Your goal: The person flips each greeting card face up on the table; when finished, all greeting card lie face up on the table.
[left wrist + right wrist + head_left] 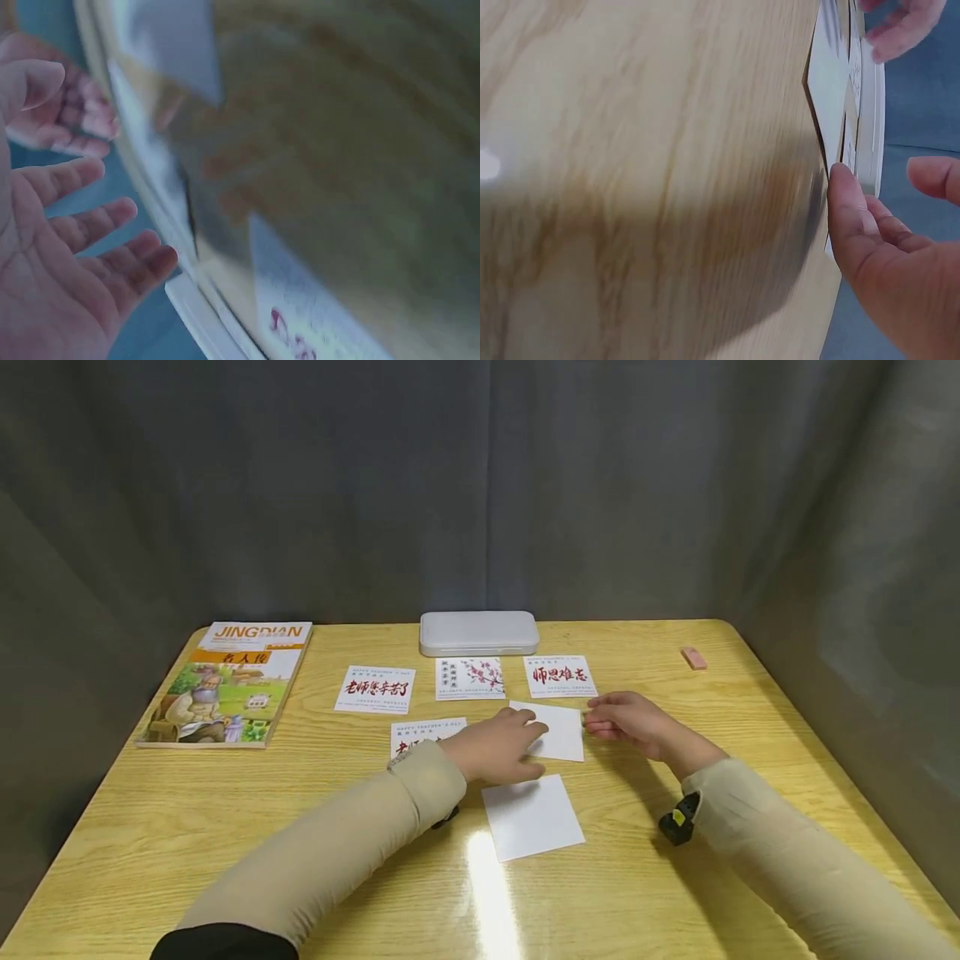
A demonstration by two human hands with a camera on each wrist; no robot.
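Over a blank white card [561, 732] my left hand [498, 747] stretches its spread fingers, hiding the card's left part. The left wrist view shows this hand [67, 255] with nothing in its grasp. At the card's right edge are the fingertips of my right hand [626, 725]; its thumb stands apart from the fingers in the right wrist view. A second blank card [532, 818] lies nearer to me, just below the left hand. One card with red writing [427, 731] is partly covered by the left sleeve and wrist.
Behind lie two cards with red writing [375, 690] [560, 677] and a blossom card [470, 679] between them. A white case [478, 632] stands at the table's back edge. A magazine [228, 685] is at left, a pink eraser [693, 658] at right.
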